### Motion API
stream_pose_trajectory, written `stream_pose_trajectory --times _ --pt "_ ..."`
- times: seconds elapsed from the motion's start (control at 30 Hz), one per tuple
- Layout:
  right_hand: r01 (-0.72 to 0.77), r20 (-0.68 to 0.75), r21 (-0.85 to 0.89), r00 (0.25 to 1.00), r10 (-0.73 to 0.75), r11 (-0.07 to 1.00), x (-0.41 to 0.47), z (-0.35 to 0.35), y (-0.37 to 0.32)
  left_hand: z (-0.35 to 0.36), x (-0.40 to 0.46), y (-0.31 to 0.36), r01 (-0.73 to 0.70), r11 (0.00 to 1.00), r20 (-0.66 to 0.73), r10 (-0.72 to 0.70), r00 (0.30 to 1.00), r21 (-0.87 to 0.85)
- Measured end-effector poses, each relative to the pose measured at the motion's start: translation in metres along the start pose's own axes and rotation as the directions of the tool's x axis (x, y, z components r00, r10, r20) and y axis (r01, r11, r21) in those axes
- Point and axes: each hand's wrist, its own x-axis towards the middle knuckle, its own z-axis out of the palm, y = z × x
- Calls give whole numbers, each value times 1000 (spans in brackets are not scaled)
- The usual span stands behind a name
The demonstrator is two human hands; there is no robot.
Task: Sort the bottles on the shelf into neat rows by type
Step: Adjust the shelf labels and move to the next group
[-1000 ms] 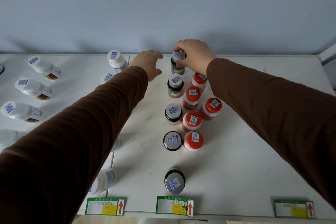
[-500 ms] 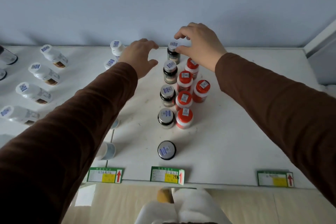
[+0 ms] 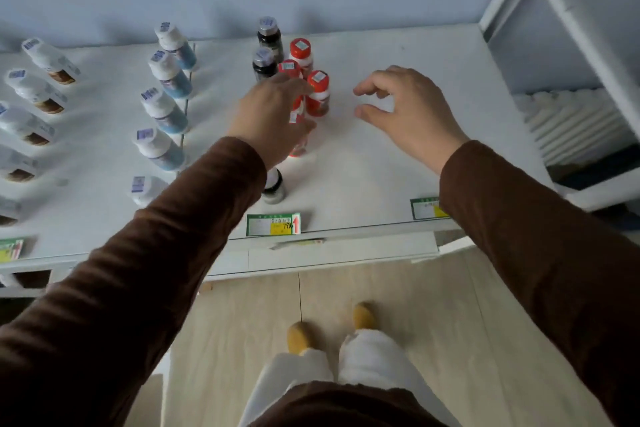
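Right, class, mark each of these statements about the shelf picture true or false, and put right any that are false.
1. The right hand is holding a red-capped bottle. False: its curled fingers hold nothing.
2. The left hand is at the cluster of red-capped bottles. True.
3. The blue-labelled bottles with white caps stand in a row left of the dark bottles. True.
4. The dark bottles have red caps. False: their caps are grey.
5. A price tag sits on the shelf's front edge. True.
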Motion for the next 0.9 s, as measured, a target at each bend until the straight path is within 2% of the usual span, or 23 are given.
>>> stream_pose_trajectory --times 0.27,0.47,0.63,0.8,0.9 --pt "-192 44 152 981 188 970 -104 -14 71 85 -41 87 14 995 68 -8 998 -97" --pt "-331 95 283 944 317 900 -157 -5 134 148 -54 136 132 988 107 -122 987 -84" --pt "-448 217 328 893 395 832 -187 15 163 187 -59 149 233 971 55 -230 972 -55" --pt "-594 341 447 805 486 669 -193 44 169 214 -62 146 299 953 -47 -301 952 -51" --pt "-680 424 536 729 537 500 -193 62 170 226 -63 145 309 947 -114 -318 941 -92"
